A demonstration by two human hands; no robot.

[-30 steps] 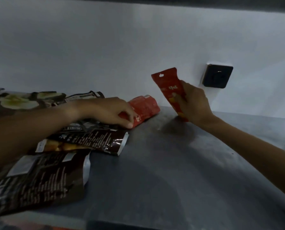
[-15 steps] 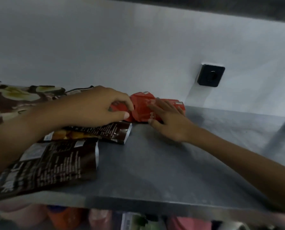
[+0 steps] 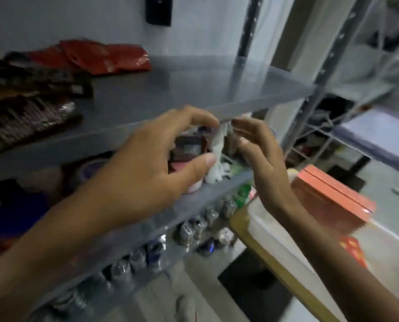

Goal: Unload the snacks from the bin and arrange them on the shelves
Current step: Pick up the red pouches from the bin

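Note:
The frame is blurred by motion. Red snack packets (image 3: 105, 56) lie at the back of the grey upper shelf (image 3: 182, 89), next to dark brown snack bags (image 3: 31, 108) at its left. Both hands hang in the air in front of the shelf's front edge and hold nothing. My left hand (image 3: 152, 163) has its fingers loosely curved. My right hand (image 3: 261, 156) is relaxed with the fingers up. A clear plastic bin (image 3: 298, 242) stands at the lower right, with an orange box (image 3: 333, 201) and a red packet (image 3: 354, 252) in it.
A lower shelf (image 3: 193, 196) holds cups and packets; rows of bottles (image 3: 147, 254) stand on the shelf below it. A black socket (image 3: 158, 10) is on the white wall. Metal shelf posts (image 3: 242, 54) rise at the right. The bin sits on a wooden table edge (image 3: 263, 252).
Both hands let go of the red packets and drew back from the upper shelf to its front edge. The view swung down and to the right, bringing the bin and lower shelves into sight.

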